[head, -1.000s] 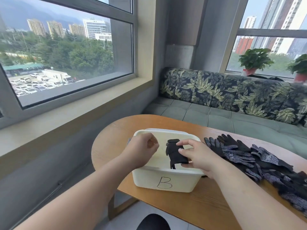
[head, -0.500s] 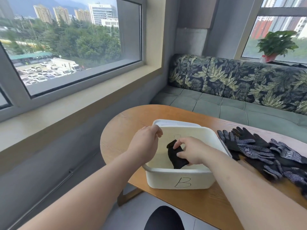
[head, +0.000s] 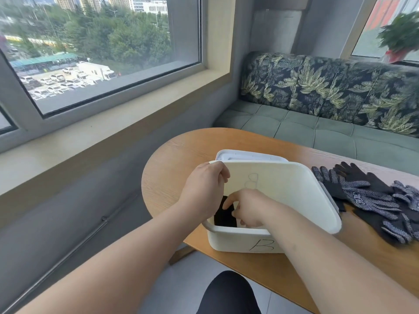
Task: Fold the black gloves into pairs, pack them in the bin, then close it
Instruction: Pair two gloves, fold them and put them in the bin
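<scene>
Bench (head: pixel 174 168) seen from above, window (head: pixel 102 53) and its sill off to the left.

Leftmost in the work area is the left hand (head: pixel 203 189). Its grip is closed over the bin (head: pixel 235 242) at the far-left rim corner, fingers curled over the edge. We can't see the thumb.

The bin is white, with a handwritten "B" on the near wall and a faint mirrored mark showing through the far wall. It sits by the bench's rounded left end, close to the near edge.

Inside, low against the left wall, is the folded glove (head: pixel 223 217), black and roughly upright. It's just below the left grip and touching the right one.

The right hand (head: pixel 248 209) is down inside the bin, forearm crossing the near rim. Its grip is curled onto the folded glove's right edge, index fingertip on top, other fingers tucked beside it. We read that as a pinch on the glove; thumb contact we can't confirm.

The lid (head: pixel 249 155) lies behind the bin, white and flat on the bench, right at the far wall.

Right of the bin are the loose gloves (head: pixel 371 198), black with grey patterned palms, in a heap. The nearest one is just beside the right rim.

Behind the bench is a green sofa (head: pixel 317 134) with a leaf-print back. A potted plant (head: pixel 401 37) sits on the right sill, blurred.
</scene>
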